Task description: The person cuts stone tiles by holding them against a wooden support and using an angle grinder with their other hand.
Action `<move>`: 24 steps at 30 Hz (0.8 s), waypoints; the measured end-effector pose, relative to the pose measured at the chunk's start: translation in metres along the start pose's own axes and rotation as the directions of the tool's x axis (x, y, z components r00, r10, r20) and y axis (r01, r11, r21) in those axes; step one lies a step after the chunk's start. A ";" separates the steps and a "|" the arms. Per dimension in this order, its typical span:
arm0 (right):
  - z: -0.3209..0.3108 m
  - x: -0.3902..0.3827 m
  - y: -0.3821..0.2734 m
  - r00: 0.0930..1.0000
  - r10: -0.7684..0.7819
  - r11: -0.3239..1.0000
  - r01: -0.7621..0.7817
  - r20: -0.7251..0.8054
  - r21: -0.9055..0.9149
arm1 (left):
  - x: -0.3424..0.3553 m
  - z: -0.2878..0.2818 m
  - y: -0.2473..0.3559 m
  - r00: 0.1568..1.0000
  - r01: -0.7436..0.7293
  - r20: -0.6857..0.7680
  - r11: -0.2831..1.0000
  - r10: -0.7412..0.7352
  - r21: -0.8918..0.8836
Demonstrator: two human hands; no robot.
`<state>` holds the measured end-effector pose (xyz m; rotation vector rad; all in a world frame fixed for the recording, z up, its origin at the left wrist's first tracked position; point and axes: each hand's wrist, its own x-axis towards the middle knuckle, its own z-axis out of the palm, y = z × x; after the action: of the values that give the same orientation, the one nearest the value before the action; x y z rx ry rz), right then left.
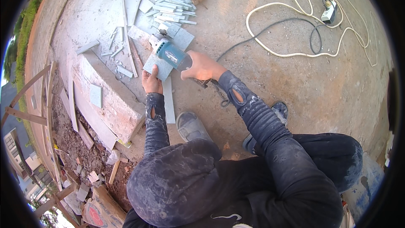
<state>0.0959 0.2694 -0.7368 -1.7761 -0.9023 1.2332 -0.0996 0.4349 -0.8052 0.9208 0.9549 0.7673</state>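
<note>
In my right hand (203,66) is a teal angle grinder (169,55), my fingers wrapped round the rear of its body. The grinder's head points up and left, over a grey stone tile (163,71). My left hand (152,81) grips the near edge of that tile, thumb on top and fingers mostly hidden. Just beyond the grinder head lies another grey tile piece (182,38). Whether the disc touches the tile cannot be made out.
Past the grinder sits a pile of narrow cut tile strips (173,8). A concrete block (109,97) with a small square tile (96,95) on it stands at left. A white cable (270,52) loops at right towards a socket box (329,12). My shoe (192,126) is close below.
</note>
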 end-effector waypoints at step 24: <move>-0.001 0.001 -0.004 1.000 -0.002 1.000 0.002 -0.009 0.001 | -0.001 -0.001 0.001 1.000 -0.003 0.007 1.000 0.003 -0.014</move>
<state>0.0967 0.2715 -0.7334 -1.7785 -0.8979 1.2237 -0.1009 0.4345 -0.8045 0.9125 0.9412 0.7716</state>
